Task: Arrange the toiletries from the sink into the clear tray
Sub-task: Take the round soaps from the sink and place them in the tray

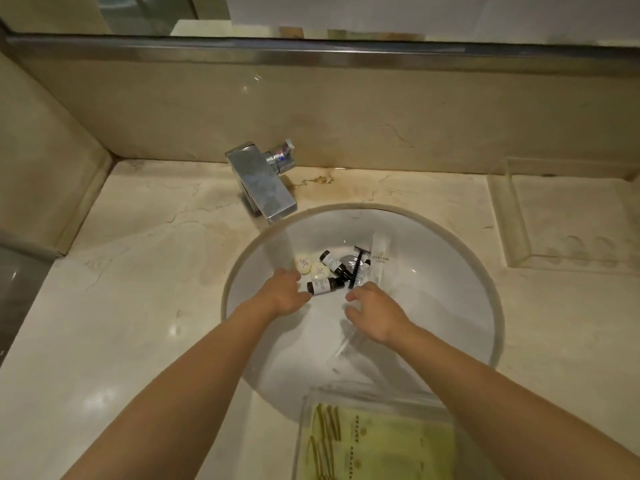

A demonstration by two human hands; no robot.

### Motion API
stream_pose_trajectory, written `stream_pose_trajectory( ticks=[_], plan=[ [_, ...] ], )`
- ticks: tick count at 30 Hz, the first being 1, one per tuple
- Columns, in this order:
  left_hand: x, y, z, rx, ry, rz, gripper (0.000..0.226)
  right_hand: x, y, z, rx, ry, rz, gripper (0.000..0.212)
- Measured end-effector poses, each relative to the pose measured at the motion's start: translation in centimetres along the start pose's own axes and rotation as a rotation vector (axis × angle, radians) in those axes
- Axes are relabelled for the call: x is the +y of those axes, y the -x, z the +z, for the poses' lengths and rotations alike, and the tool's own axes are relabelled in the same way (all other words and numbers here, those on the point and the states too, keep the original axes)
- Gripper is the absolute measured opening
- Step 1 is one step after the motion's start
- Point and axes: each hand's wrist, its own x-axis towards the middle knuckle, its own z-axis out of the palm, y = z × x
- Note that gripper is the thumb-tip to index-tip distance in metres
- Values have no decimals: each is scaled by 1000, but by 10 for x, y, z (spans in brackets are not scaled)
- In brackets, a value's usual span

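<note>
From the head camera we look down into a round white sink (433, 306) set in a marble counter (138, 306). A square chrome tap (263, 183) stands at the far rim, its spout reaching over the bowl above the toiletries. At the bottom of the bowl, around the drain, we count two round wrapped soaps (311, 266), three small dark bottles (320, 286), one black razor (357, 266), one small tube (362, 271) and one long clear packet (379, 258), all heaped close and overlapping.

Our left hand (282, 294) sits just left of the nearest bottle, fingers loosely curled, touching it or nearly so; we cannot tell if it grips. Our right hand (377, 315) hovers near the pile with fingers relaxed and spread, holding nothing.

A clear tray (568, 216) rests on the counter at the far right. Another clear tray (304, 427) sits at the near edge, under our right forearm, holding yellow-green packets (381, 445).
</note>
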Motion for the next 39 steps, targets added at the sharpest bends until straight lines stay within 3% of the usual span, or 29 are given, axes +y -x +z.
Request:
stream_pose_trajectory(
  ticks=[4,9,12,16,22,27,33,36,39],
  plan=[
    [-6,-24,6,85,-127,74,50,-17,-36,13,-7,105,-114,40],
    [-10,-48,12,-6,-358,191,43,-27,-78,26,-29,332,-193,42],
    [-11,-54,15,98,-440,251,35,-26,-91,32,-19,369,-214,57],
    [-15,-57,16,239,-473,287,32,-27,-101,35,45,381,-212,31],
    [-8,-63,23,237,-418,248,45,-30,-98,50,202,334,17,24],
    [-1,-62,29,223,-368,171,47,-30,-96,66,250,224,100,34],
    [-5,-50,22,187,51,135,37,-26,-88,57,165,35,151,29],
    [-3,-38,13,96,323,157,29,-19,-74,45,165,-114,139,20],
    [6,-28,8,7,426,159,36,-10,-60,24,159,-320,103,16]
  ],
)
